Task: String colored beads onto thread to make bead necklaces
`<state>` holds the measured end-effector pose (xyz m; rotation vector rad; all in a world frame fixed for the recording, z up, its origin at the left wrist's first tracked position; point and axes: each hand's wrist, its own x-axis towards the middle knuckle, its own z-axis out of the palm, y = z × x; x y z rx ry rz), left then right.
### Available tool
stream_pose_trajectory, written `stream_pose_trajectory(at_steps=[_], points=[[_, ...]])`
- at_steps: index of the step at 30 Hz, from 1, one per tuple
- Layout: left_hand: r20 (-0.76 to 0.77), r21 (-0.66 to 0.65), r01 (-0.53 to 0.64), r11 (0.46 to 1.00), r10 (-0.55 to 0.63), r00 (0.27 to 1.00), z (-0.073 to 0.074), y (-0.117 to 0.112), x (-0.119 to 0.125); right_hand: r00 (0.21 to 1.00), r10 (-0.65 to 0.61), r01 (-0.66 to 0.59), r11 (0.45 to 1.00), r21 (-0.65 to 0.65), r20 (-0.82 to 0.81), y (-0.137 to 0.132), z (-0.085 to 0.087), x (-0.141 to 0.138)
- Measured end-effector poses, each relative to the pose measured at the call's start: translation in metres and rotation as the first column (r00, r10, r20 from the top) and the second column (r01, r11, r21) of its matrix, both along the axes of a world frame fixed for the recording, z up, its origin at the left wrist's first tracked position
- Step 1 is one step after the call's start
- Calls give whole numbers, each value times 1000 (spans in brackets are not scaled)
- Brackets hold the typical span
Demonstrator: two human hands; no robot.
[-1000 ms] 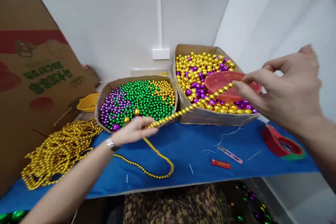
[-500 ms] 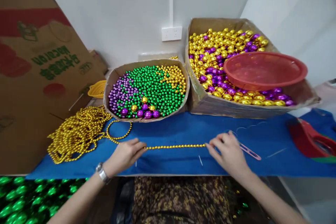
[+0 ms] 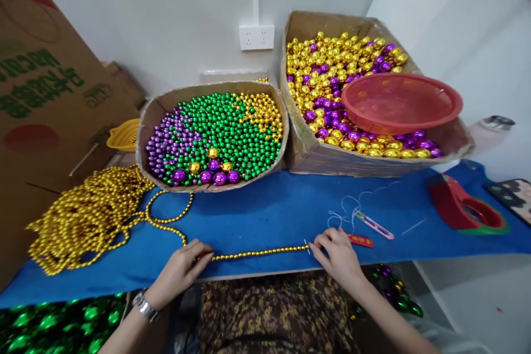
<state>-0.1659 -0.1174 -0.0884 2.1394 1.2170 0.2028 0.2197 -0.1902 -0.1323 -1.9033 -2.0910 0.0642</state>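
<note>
Shifted toward the near edge of the desk [image 3: 257, 210] since the earlier frame, the gold strand [image 3: 261, 253] appears fully straightened, pinched by left grip [image 3: 181, 269] and right grip [image 3: 338, 257], crossing the white mark [image 3: 306, 243] beside the latter, while the heap [image 3: 91, 215] beyond the left grip remains coiled.
</note>
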Motion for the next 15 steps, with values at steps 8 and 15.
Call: stream_pose_trajectory(at_steps=[8,15], points=[[-7,-15,-33,999,33,999,-5,-3,-8,999,44,-44,999,16,7,-1,-8,4],[-52,-4,-34,999,34,998,-7,-2,-15,989,147,-149,985,87,31,2,-22,11]])
